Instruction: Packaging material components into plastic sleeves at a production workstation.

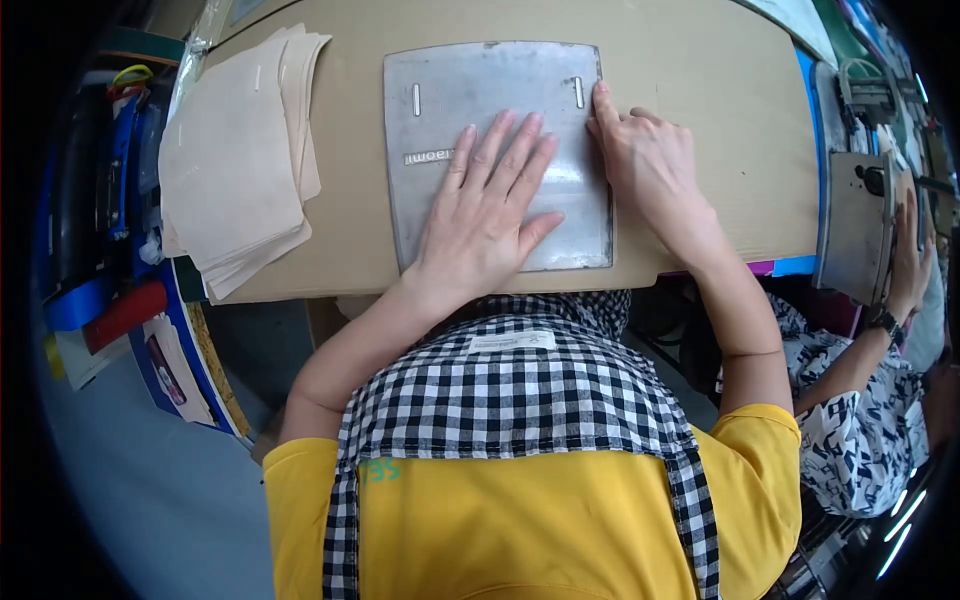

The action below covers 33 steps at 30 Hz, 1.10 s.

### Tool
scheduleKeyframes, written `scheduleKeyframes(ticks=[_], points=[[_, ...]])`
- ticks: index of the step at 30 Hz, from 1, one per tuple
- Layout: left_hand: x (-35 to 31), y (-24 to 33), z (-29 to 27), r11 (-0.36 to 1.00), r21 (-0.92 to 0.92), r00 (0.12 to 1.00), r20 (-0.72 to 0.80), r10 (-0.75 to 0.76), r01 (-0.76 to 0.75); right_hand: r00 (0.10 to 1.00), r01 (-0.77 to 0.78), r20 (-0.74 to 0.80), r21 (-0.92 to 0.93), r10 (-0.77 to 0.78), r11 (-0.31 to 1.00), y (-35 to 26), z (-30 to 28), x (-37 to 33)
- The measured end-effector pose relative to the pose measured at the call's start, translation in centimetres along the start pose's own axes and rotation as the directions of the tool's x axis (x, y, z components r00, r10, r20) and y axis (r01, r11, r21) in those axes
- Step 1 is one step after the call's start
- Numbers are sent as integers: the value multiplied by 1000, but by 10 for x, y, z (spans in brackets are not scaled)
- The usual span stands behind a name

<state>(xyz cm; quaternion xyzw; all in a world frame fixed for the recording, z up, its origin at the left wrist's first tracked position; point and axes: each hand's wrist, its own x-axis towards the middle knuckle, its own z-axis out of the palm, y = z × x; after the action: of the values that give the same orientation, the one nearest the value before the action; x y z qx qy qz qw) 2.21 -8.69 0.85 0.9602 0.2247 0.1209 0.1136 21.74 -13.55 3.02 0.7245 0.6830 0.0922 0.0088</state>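
Note:
A flat grey metal plate with rounded corners lies on the cardboard-covered table in front of me. It has two narrow pale slots near its far edge and a small strip of raised lettering at the left. My left hand rests palm down on the plate's near half, fingers stretched and thumb spread. At the plate's right edge is my right hand, its index finger extended along the edge near the far corner. Its other fingers curl under, and nothing shows held in them. What lies beneath the plate is hidden.
A stack of pale beige sheets lies on the cardboard to the left. Beyond the table's left side are a red roll and blue items. At far right, a co-worker's hand is beside a grey panel.

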Motion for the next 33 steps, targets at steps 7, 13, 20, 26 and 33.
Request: scheduleKeyframes(ticks=[7,13,20,26,33], points=[[7,-20,-10,850,-527,994,-85,-68,13,954,57,-300,205,7,977,40,23,63],[-1,-33,-26,22,-987,837,125,-532,161,916,-212,398,598,-56,773,45,-13,98],[-32,-16,-167,-261,-963,891,57,-450,-70,865,424,-493,625,-89,656,-33,-178,6],[-29,-22,-180,-56,-972,726,-132,-675,-229,685,636,-615,243,-391,733,-93,-168,-31],[-33,-33,-147,-36,-970,667,-139,-732,-241,720,18,-593,537,362,843,-21,-128,35]])
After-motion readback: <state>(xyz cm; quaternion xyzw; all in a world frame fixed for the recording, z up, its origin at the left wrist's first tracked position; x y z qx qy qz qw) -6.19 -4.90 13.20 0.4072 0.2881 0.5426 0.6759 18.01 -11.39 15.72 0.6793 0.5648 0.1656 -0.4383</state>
